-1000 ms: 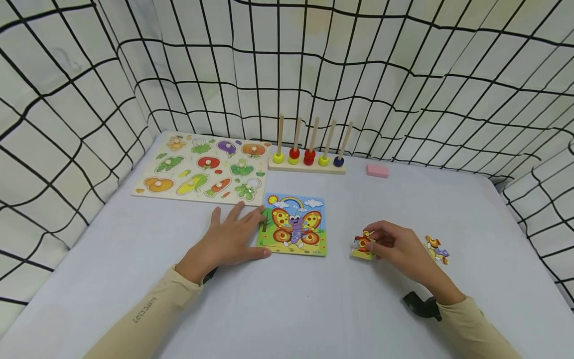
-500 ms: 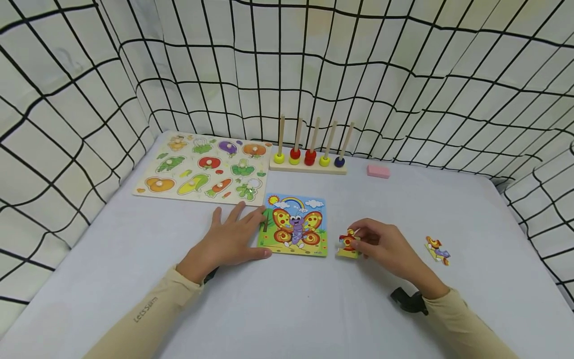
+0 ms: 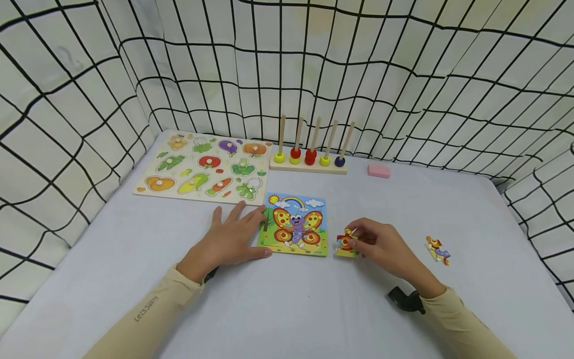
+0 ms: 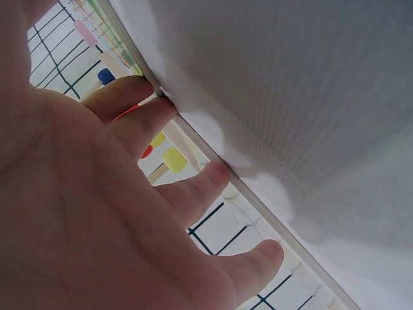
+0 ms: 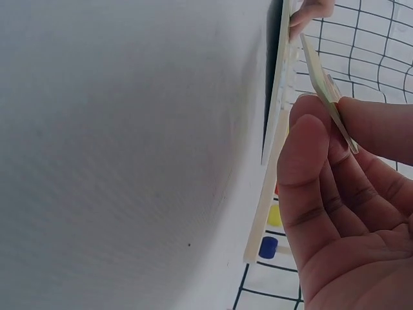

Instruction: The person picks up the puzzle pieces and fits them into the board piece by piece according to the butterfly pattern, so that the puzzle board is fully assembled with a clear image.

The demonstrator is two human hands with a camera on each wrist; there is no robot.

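Observation:
My right hand [image 3: 383,244] pinches a small puzzle piece [image 3: 345,244], red and yellow with a green-yellow lower part, between thumb and fingers. In the right wrist view the piece [image 5: 322,87] shows edge-on, tilted above the table. It is just right of a square butterfly puzzle board [image 3: 293,200], which lies flat with a sun and rainbow along its top. My left hand [image 3: 228,239] is spread palm-down at the board's left edge, fingers straight, thumb by the lower left corner. Another puzzle piece [image 3: 437,250], orange and purple, lies on the table beyond my right hand.
A large vegetable peg puzzle [image 3: 143,187] lies behind my left hand. To its right stands a wooden bead stacker [image 3: 309,168] with upright pegs and red, yellow and blue beads. A pink block [image 3: 378,171] sits farther right. Black netting [image 3: 278,55] encloses the table's back and sides.
My right hand has carried the pinched piece leftward, closer to the butterfly board, and has slowed over the last half second. My left hand stays where it was.

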